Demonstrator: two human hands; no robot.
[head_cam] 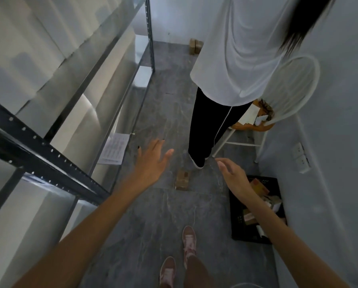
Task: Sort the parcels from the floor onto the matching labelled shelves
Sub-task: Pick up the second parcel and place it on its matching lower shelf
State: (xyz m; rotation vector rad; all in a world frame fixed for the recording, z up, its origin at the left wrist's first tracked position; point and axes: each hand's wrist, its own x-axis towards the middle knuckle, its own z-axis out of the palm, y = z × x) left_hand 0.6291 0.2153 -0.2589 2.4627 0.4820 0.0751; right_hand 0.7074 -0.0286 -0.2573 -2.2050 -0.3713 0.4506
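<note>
A small brown cardboard parcel (182, 179) lies on the grey floor between my two hands. My left hand (153, 161) hangs above and to its left, fingers spread, holding nothing. My right hand (233, 175) hovers to its right, fingers loosely apart and empty. A black crate (239, 221) holding several small parcels sits on the floor at the right, partly behind my right forearm. Two more brown parcels (195, 46) stand at the far end of the floor. The metal shelf rack (49, 156) with white boxes runs along the left.
Another person in a white shirt and black trousers (211, 125) stands just beyond the parcel, beside a white chair (263, 121). A printed sheet (113, 149) lies on a low shelf. My feet in pink shoes (189, 244) are near the bottom. The aisle is narrow.
</note>
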